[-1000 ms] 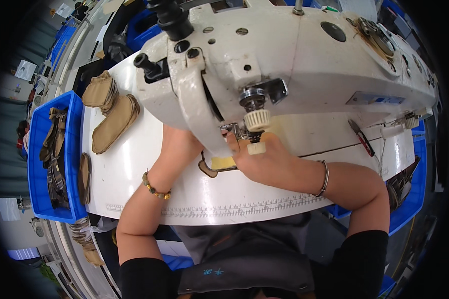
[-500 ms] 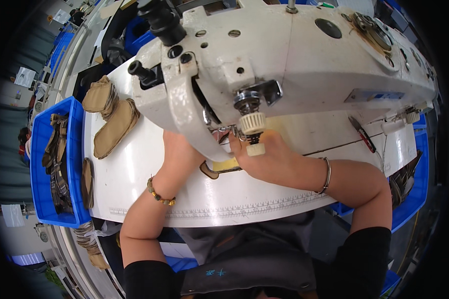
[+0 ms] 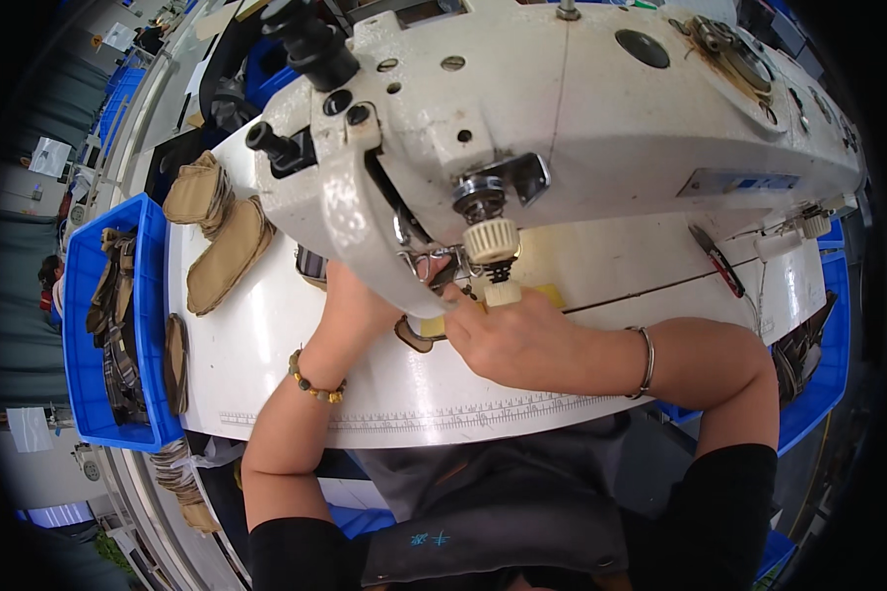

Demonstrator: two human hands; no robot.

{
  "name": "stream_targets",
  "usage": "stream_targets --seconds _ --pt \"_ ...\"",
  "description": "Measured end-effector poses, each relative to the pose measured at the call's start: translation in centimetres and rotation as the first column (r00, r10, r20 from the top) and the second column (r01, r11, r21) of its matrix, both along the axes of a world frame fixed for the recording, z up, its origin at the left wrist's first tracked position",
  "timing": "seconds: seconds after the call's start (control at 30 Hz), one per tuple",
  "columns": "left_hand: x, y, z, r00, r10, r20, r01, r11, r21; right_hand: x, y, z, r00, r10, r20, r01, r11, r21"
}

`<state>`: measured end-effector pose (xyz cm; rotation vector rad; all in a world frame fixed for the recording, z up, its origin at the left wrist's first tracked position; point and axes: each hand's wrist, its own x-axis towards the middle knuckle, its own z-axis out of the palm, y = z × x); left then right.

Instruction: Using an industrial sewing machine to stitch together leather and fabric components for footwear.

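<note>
A white sewing machine [image 3: 581,118] reaches across the upper view, its head over my hands. My left hand [image 3: 358,298] is at the left of the needle area, palm down; the machine's curved arm hides most of its fingers. Beside its wrist shows the edge of a plaid fabric piece [image 3: 311,264]. My right hand [image 3: 517,340] lies right of the needle area with its fingers curled in, closed just under the tension knob [image 3: 493,239]; what they pinch is hidden. Between the hands a tan fabric piece with dark edging [image 3: 414,336] lies on the table, next to a yellow plate [image 3: 432,326].
Tan fabric pieces [image 3: 229,256] are stacked at the left of the white table [image 3: 266,374]. A blue bin [image 3: 172,325] with dark straps and fabric stands beyond them. Thread snippers [image 3: 719,264] lie at the right, near another blue bin [image 3: 836,345]. A ruler strip [image 3: 424,422] runs along the front edge.
My right hand has drawn back a little toward me, its fingers now more curled. The plaid fabric edge beside my left wrist has come into sight.
</note>
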<state>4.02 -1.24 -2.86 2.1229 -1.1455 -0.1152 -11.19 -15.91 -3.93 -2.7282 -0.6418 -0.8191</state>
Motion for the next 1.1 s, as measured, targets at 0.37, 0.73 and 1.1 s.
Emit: stream_targets --seconds 0.37,0.73,1.1 --pt "-0.9 -0.8 2.1 0.925 0.192 -0.327 -0.124 0.968 0.217 -0.1 -0.1 0.2 0.998 0.005 -0.069 -0.001 0.998 0.06" --pt "-1.3 -1.4 3.4 0.965 0.222 -0.14 -0.155 0.913 0.378 0.1 0.1 0.5 0.982 0.064 -0.18 -0.047 0.994 0.1" --pt "-1.6 -0.6 1.1 0.978 0.205 -0.038 -0.191 0.954 0.231 -0.1 0.1 0.4 0.998 0.012 -0.06 -0.011 0.999 0.031"
